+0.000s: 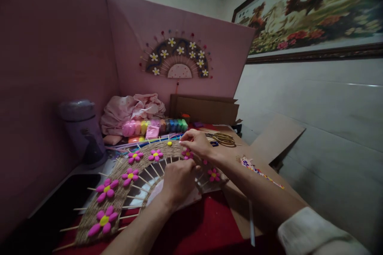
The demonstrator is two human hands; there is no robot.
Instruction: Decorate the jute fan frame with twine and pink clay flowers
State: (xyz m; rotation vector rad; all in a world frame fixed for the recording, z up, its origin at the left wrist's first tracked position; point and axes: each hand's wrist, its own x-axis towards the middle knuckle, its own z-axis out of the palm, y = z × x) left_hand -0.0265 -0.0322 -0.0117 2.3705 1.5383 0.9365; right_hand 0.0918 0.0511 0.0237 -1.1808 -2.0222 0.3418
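Note:
A fan-shaped craft piece (pixel 119 191) of twine woven over thin wooden sticks lies in front of me, with pink clay flowers (pixel 107 190) with yellow centres along its band. My left hand (pixel 181 179) is closed over the fan's inner sticks, its fingertips mostly hidden behind the knuckles. Above it, my right hand (pixel 196 143) makes a pinch at the band's outer edge, by a stick tip; what it holds is too small to make out. A lone yellow clay dot (pixel 169 143) sits on the twine just left of those fingers.
Behind the fan lie packs of coloured clay (pixel 143 127) and a pink cloth (pixel 131 109). A tumbler (pixel 79 131) stands left. Gold-handled scissors (pixel 224 139) and a beaded strip (pixel 260 173) rest on cardboard at right. A finished flower fan (pixel 179 53) hangs on the pink panel.

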